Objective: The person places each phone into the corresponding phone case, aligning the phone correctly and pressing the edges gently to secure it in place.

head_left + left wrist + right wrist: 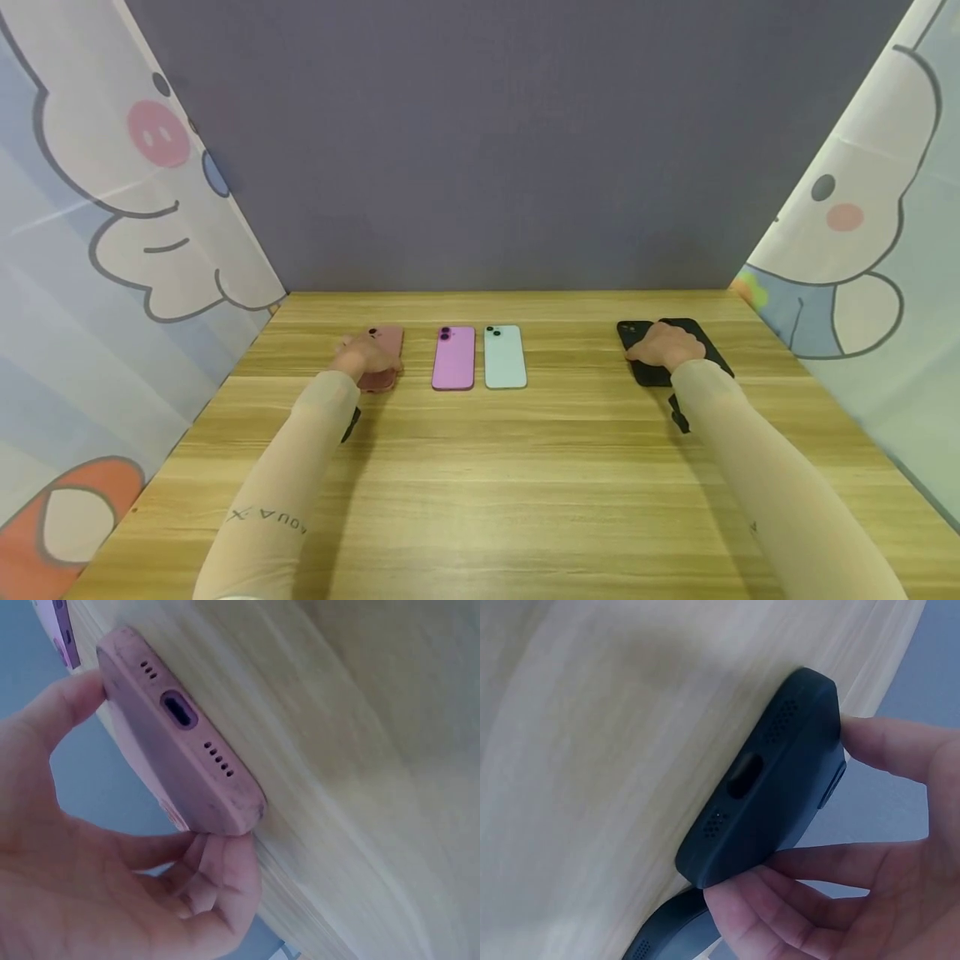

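Note:
My left hand [365,357] grips a pink phone case [184,761] across its width, thumb on one long side and fingers on the other. Its bottom edge, with a port opening and small speaker holes, faces the left wrist camera, close over the wood. On the right, my right hand [665,346] holds a black phone case [769,795] by its two long sides in the same way. A second black case [679,926] lies right beside that one, partly hidden by the fingers. Both hands cover part of what they hold in the head view.
Between the hands, a lilac phone [453,360] and a pale mint phone [506,358] lie side by side, backs up, on the wooden table [480,492]. A grey panel [495,150] rises behind the table. Cartoon-printed sheets [112,233] flank both sides.

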The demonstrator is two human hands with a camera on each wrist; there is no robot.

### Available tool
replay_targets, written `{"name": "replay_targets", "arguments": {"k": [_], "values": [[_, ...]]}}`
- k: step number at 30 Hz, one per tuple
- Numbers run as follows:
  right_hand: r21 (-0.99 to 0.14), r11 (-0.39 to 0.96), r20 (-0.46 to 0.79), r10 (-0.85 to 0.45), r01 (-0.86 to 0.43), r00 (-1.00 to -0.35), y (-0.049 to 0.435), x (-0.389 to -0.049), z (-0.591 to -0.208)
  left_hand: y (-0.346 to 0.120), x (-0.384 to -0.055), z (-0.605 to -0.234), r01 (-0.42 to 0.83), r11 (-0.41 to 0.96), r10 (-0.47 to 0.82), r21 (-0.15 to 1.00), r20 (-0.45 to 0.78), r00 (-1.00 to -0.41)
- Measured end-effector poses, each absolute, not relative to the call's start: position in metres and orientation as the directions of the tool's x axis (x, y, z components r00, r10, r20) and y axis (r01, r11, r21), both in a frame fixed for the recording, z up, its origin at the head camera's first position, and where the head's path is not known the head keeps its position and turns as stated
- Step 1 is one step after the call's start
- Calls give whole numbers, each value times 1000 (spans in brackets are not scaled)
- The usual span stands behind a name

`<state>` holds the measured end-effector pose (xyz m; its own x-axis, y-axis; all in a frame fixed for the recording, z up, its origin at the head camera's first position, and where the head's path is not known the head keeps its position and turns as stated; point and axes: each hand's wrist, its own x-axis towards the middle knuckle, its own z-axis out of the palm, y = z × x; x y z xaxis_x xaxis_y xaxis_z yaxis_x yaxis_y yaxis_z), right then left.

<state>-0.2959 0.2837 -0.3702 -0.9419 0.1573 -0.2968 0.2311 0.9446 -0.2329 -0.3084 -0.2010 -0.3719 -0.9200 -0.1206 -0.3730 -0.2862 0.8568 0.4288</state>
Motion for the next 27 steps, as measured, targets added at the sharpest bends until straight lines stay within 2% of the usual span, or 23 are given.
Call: {"name": "replay_targets", "arguments": {"k": [15,21,27], "values": [[-224,948,-293,157,228,-943,281,-297,-372,-198,-305,-375,-288,889,-169,356,-329,-929],[-218,949,-297,160,230,-941,282,-297,-371,-187,-303,-373,-220,937,-160,271,-227,-961],[-217,949,-297,161,231,-941,282,-296,-369,-166,-296,-366,-142,936,-87,322,-179,-980]]}}
